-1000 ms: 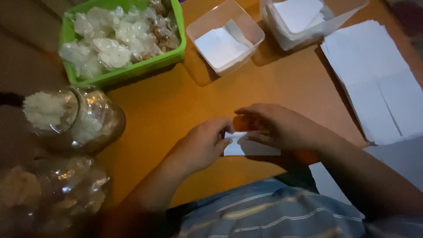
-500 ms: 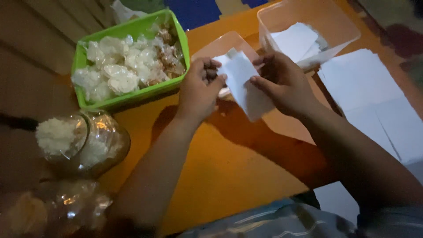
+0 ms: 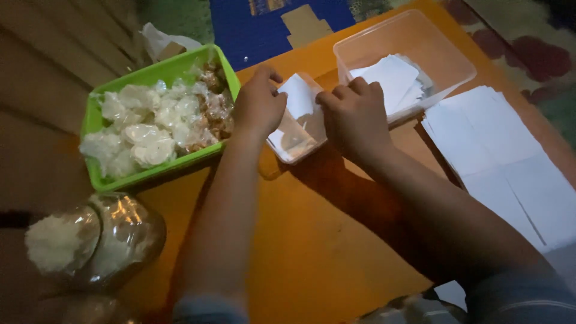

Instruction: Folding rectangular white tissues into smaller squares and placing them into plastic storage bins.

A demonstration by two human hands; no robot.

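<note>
Glass jar [image 3: 90, 240]: stands at the table's near left edge, holding a pale, grainy content; dim light and glare prevent identification.
Green tray [image 3: 96, 123]: sits left of the hands, filled with clear-wrapped white and brownish pieces; the contents are too blurred to name.
Left hand [image 3: 258, 105]: fingers curled closed on the left edge of the white paper piece [image 3: 298, 96].
Change: half a second ago both hands held the paper in the air above the table; it now sits over the small clear container [image 3: 297, 135], its lower edge inside the rim. Judgement: the paper is being placed into that container.
Right hand [image 3: 354, 117]: fingers bent, pinching the paper's right edge; the fingertips are hidden behind the knuckles.
Large clear container [image 3: 444, 54]: stands just right of the hands, holding loose white sheets.
Paper sheets [image 3: 504, 162]: lie flat on the orange table [image 3: 312, 252] at the right; the frame edge cuts them off.
</note>
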